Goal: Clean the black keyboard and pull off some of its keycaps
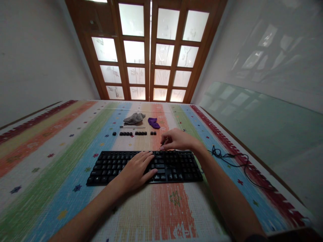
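Note:
A black keyboard (113, 164) lies across the striped tablecloth in front of me. My left hand (137, 168) rests palm down on its middle keys, fingers stretched out and the thumb toward the right. Above the keyboard's back edge, my right hand (176, 139) is closed in a pinch. It holds a thin wire tool (159, 148) that looks like a keycap puller, its tips down at the top row of keys. Whether the tips grip a key is too small to tell. Several loose black keycaps (126, 133) stand in a row behind the keyboard.
A crumpled grey cloth (135, 118) and a purple cloth (153, 123) lie beyond the keycaps. A thin stick-like brush (132, 127) lies before the grey cloth. A black cable (229, 155) curls at the right. Wooden doors with glass panes (136, 50) stand behind the table.

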{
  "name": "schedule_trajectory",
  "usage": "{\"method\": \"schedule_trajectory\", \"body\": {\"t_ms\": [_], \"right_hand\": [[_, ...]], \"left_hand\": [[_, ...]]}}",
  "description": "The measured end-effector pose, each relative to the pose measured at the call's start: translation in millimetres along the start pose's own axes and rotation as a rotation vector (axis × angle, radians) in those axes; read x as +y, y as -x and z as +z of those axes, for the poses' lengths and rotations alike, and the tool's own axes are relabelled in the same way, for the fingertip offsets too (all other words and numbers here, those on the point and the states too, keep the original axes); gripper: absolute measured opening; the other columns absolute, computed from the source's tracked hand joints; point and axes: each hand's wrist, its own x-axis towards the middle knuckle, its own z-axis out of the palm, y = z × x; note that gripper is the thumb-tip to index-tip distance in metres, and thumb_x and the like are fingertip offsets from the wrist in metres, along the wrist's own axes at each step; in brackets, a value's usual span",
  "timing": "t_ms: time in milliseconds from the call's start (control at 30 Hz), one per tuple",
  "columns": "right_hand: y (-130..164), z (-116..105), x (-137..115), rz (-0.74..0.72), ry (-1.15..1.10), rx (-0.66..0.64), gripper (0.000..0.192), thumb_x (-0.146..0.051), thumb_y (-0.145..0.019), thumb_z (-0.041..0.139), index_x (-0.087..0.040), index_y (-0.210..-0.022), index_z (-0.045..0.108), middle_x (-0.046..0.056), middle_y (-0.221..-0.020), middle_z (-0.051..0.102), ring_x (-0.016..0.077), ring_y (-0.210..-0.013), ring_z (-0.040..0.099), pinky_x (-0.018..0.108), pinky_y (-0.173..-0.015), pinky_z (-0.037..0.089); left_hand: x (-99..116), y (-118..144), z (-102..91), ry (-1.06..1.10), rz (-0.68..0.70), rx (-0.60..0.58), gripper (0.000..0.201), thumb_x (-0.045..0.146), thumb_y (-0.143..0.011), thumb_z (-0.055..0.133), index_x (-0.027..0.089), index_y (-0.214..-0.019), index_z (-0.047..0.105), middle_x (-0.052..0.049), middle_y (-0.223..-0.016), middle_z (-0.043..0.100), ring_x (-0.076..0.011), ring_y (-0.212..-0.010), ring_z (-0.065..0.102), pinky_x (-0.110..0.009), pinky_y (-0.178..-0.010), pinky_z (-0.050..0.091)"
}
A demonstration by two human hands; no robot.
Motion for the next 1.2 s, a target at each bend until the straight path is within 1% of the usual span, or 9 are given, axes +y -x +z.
{"method": "schedule_trajectory", "body": {"t_ms": [167,367,500,633,767,900,1000,1100,1200], "right_hand": [[0.5,0.3,5.1,0.001,-0.03,-0.024,0.015,-0.024,-0.078,0.077,-0.014,-0.084,0.066,0.007,-0.082,0.075,0.0186,-0.078,0.071,0.027,-0.068,0.053],[0.2,-1.7,14.4,-0.008,-0.062,-0.054,0.02,-0.027,-0.078,0.078,-0.014,-0.083,0.065,0.006,-0.081,0.074,0.0172,-0.076,0.07,0.027,-0.067,0.052],[-0.8,-2.4,19.8,-0.015,-0.06,-0.064,0.021,-0.028,-0.077,0.079,-0.014,-0.082,0.064,0.005,-0.081,0.074,0.0163,-0.074,0.07,0.025,-0.065,0.051],[-1.9,-1.8,24.2,0.01,-0.087,-0.065,0.023,-0.029,-0.076,0.079,-0.014,-0.082,0.063,0.005,-0.079,0.073,0.0166,-0.073,0.07,0.025,-0.063,0.05],[-2.4,-1.4,26.2,0.016,-0.083,-0.077,0.022,-0.027,-0.076,0.078,-0.015,-0.08,0.061,0.004,-0.079,0.073,0.0162,-0.073,0.07,0.024,-0.062,0.049],[-1.9,-0.9,22.8,0.005,-0.024,-0.054,0.019,-0.026,-0.078,0.076,-0.016,-0.081,0.06,0.004,-0.081,0.073,0.016,-0.074,0.069,0.024,-0.062,0.048],[-2.0,1.9,16.0,0.007,0.055,-0.026,0.018,-0.025,-0.078,0.076,-0.016,-0.08,0.06,0.005,-0.085,0.073,0.0171,-0.078,0.069,0.025,-0.064,0.048],[-3.2,7.0,6.4,0.029,0.096,-0.023,0.016,-0.022,-0.079,0.075,-0.016,-0.082,0.061,0.007,-0.09,0.074,0.0176,-0.079,0.069,0.026,-0.065,0.05],[-4.5,11.4,-2.7,0.04,0.115,-0.03,0.013,-0.019,-0.08,0.073,-0.016,-0.086,0.062,0.008,-0.089,0.074,0.0178,-0.079,0.069,0.026,-0.066,0.05]], "left_hand": [[1.9,-0.9,-0.7,0.039,-0.018,-0.004,0.048,0.049,-0.099,0.046,0.018,-0.133,0.055,-0.014,-0.138,0.061,-0.0291,-0.131,0.053,-0.049,-0.112,0.041],[3.5,-2.9,-3.3,0.06,-0.038,-0.021,0.045,0.047,-0.1,0.046,0.016,-0.132,0.055,-0.014,-0.135,0.063,-0.0286,-0.127,0.055,-0.047,-0.111,0.042],[2.0,-3.2,-3.7,0.069,-0.035,-0.015,0.045,0.048,-0.1,0.044,0.018,-0.131,0.054,-0.013,-0.133,0.064,-0.0279,-0.125,0.057,-0.046,-0.11,0.042],[-1.1,-2.5,-3.3,0.056,-0.021,-0.004,0.045,0.048,-0.1,0.044,0.018,-0.133,0.054,-0.012,-0.134,0.063,-0.0274,-0.131,0.052,-0.046,-0.111,0.041],[-5.6,-1.5,-2.3,0.025,-0.029,-0.001,0.049,0.049,-0.1,0.043,0.017,-0.134,0.055,-0.014,-0.142,0.058,-0.0295,-0.137,0.047,-0.049,-0.115,0.038],[-9.0,-0.9,-2.4,0.021,-0.043,-0.002,0.049,0.049,-0.101,0.042,0.015,-0.134,0.055,-0.015,-0.138,0.061,-0.0309,-0.134,0.05,-0.05,-0.114,0.039],[-9.3,-1.4,-3.3,0.048,-0.03,0.006,0.045,0.047,-0.101,0.043,0.018,-0.134,0.054,-0.014,-0.136,0.062,-0.0293,-0.13,0.054,-0.048,-0.112,0.042],[-8.3,-2.2,-4.0,0.049,-0.017,0.011,0.043,0.046,-0.101,0.043,0.019,-0.133,0.053,-0.013,-0.135,0.063,-0.0286,-0.13,0.055,-0.05,-0.115,0.038],[-7.7,-2.8,-4.1,0.031,-0.011,0.0,0.045,0.047,-0.102,0.041,0.016,-0.132,0.053,-0.015,-0.133,0.065,-0.0292,-0.13,0.056,-0.051,-0.118,0.034]]}}
